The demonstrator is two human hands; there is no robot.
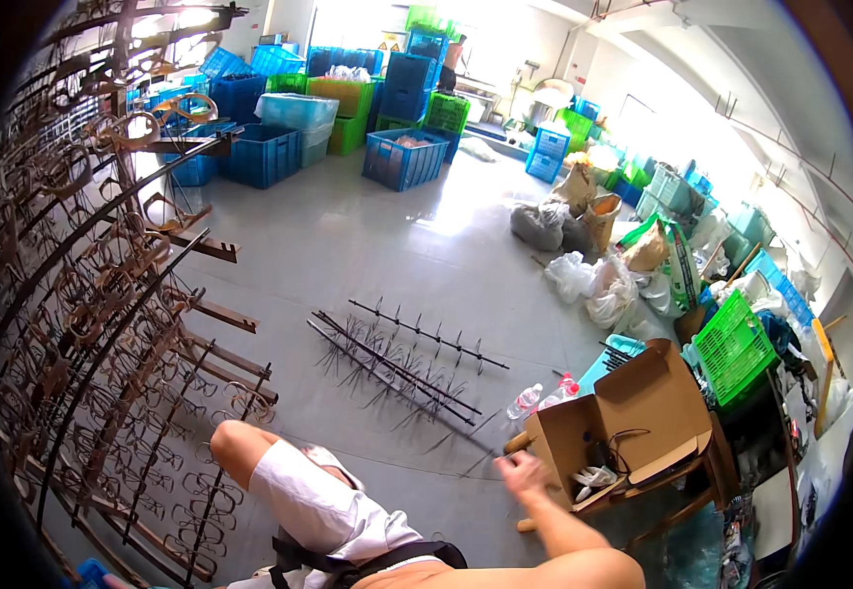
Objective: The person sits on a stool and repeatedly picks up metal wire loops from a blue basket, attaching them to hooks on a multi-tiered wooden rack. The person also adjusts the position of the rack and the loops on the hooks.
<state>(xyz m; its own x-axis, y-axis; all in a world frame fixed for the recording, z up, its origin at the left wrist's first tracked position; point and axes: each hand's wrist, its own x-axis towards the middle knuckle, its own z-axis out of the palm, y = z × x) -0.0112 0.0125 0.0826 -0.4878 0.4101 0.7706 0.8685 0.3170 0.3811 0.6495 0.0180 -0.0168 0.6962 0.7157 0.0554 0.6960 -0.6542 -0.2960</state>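
Note:
My right hand (522,475) reaches out low at the right, beside the open cardboard box (652,402). Its fingers are closed on the near end of a thin dark rod with wire prongs (466,438), which slants away to the left above the grey floor. Just beyond it lie more dark pronged rods (397,365), roughly parallel, with thin wires sticking out sideways. One separate pronged rod (428,334) lies a little farther off. Inside the box are a white bundle (595,478) and some dark, thin pieces. My left hand does not show.
A tall rack (103,294) hung with many eyeglass-like frames fills the left side. Clear plastic bottles (556,393) stand by the box. Bags (608,290) and a green crate (734,347) crowd the right. Blue and green crates (407,159) are stacked at the back.

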